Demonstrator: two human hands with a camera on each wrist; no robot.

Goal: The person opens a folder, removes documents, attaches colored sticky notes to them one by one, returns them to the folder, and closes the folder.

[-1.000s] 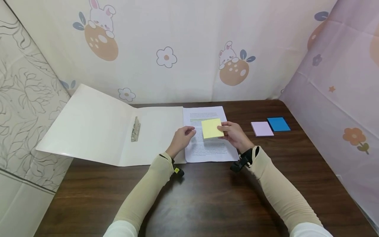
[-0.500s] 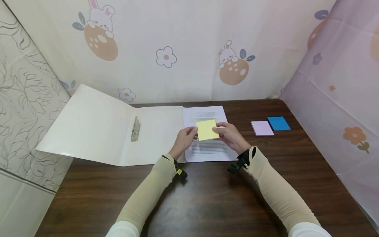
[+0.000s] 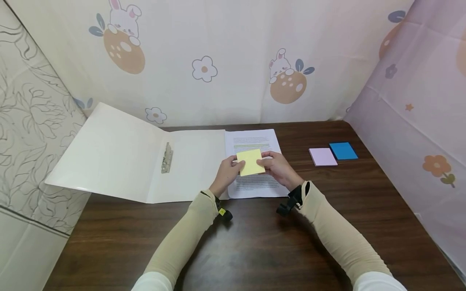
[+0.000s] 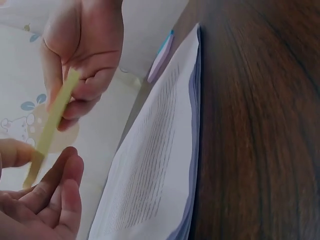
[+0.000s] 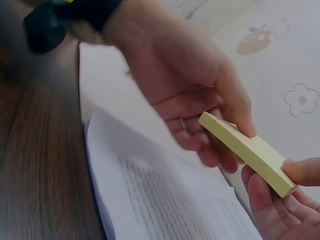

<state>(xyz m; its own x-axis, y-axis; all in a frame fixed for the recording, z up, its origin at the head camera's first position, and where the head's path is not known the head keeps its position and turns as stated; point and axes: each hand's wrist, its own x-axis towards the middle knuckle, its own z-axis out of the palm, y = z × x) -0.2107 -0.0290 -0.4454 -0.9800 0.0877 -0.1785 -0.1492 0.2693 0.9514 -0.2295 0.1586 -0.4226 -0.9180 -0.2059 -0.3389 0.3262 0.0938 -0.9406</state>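
A yellow sticky note pad (image 3: 250,163) is held up over a stack of printed pages (image 3: 255,186), tilted toward the head camera. My left hand (image 3: 226,174) pinches its left edge, thumb on the front face and fingers behind. On the opposite side my right hand (image 3: 281,169) grips the pad in the same manner. Edge-on in the right wrist view, the pad (image 5: 250,155) shows its thickness of many sheets. A green highlighted line crosses the upper text of the top page.
Left of the pages lies an open white binder (image 3: 196,169), its cover leaning up and its metal clip (image 3: 167,158) bare. A lilac note pad (image 3: 323,157) and a blue note pad (image 3: 344,150) lie to the right on the dark wooden table (image 3: 251,242). Patterned curtains surround the table.
The yellow pad has moved left and slightly nearer in the right hand. My left hand, which was apart from it, has come in and taken hold of its left edge.
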